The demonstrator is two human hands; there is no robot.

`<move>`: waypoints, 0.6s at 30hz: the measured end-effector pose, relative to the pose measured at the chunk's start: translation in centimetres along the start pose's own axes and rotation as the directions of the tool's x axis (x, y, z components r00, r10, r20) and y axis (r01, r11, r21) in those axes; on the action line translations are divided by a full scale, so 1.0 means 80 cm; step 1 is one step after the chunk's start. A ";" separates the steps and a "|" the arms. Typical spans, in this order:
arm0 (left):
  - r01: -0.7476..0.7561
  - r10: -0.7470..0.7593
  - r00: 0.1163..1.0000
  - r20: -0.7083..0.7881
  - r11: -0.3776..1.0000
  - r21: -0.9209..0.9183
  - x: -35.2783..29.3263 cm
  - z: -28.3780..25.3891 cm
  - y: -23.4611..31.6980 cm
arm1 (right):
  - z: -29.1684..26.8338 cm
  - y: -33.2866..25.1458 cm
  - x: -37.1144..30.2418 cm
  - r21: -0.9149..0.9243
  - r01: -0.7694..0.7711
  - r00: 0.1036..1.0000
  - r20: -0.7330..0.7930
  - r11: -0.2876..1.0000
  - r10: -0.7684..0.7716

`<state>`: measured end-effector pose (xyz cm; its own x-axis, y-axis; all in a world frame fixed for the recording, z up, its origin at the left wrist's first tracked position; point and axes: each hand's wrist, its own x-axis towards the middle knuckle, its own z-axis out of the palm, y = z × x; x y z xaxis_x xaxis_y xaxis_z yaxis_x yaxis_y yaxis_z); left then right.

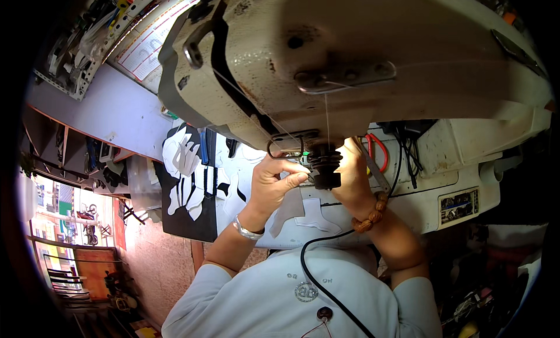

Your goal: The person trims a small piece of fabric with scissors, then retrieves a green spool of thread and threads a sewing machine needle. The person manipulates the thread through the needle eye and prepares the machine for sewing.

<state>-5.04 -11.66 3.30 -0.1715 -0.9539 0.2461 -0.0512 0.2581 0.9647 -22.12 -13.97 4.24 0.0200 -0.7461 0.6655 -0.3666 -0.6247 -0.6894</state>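
Note:
A beige sewing machine fills the upper middle, with white thread strung down its front to a dark tension knob. My left hand, a silver bracelet on its wrist, is left of the knob. Its thumb and forefinger are pinched together; whatever lies between them is too small to make out. My right hand, with a brown braided bracelet, is just right of the knob; the machine hides its fingers. Below the hands, a white cut piece and a greyish cut piece lie on the table.
Several white cut pieces lie over a black mat at left, beside a blue-handled tool. Red-handled scissors are to the right of my right hand. A black cable runs across my shirt.

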 end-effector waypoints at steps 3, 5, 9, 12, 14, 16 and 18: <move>-0.025 0.025 1.000 0.005 1.000 -0.011 0.001 0.001 0.000 | 0.005 0.010 -0.005 -0.023 0.024 1.000 -0.002 0.999 -0.024; -0.048 0.048 0.999 0.002 0.998 -0.032 0.002 0.003 -0.001 | 0.009 0.010 -0.008 -0.028 0.039 0.998 -0.041 0.999 -0.040; 0.022 -0.023 1.000 -0.006 0.997 -0.079 -0.002 0.002 -0.001 | 0.010 0.003 -0.008 -0.027 0.026 0.997 -0.071 0.999 -0.028; 0.024 -0.026 0.999 -0.025 0.996 -0.085 -0.002 0.003 -0.005 | 0.011 -0.001 -0.008 -0.025 0.024 0.995 -0.100 0.999 -0.026; 0.004 -0.006 1.000 -0.023 0.997 -0.079 -0.002 0.003 -0.008 | 0.009 -0.004 -0.009 -0.080 0.020 0.995 -0.097 0.997 -0.027; -0.006 0.003 0.999 -0.038 0.995 -0.095 0.000 0.008 -0.004 | 0.011 -0.004 -0.008 -0.079 0.031 0.990 -0.134 0.996 -0.041; -0.022 0.019 0.999 -0.041 0.997 -0.073 0.001 0.009 -0.005 | 0.012 -0.002 -0.009 -0.051 0.026 0.988 -0.151 0.998 -0.034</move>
<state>-5.71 -11.76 2.89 -0.1320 -0.9544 0.2680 0.0243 0.2671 0.9634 -21.22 -13.56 3.61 -0.1086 -0.6811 0.7241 -0.4127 -0.6318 -0.6562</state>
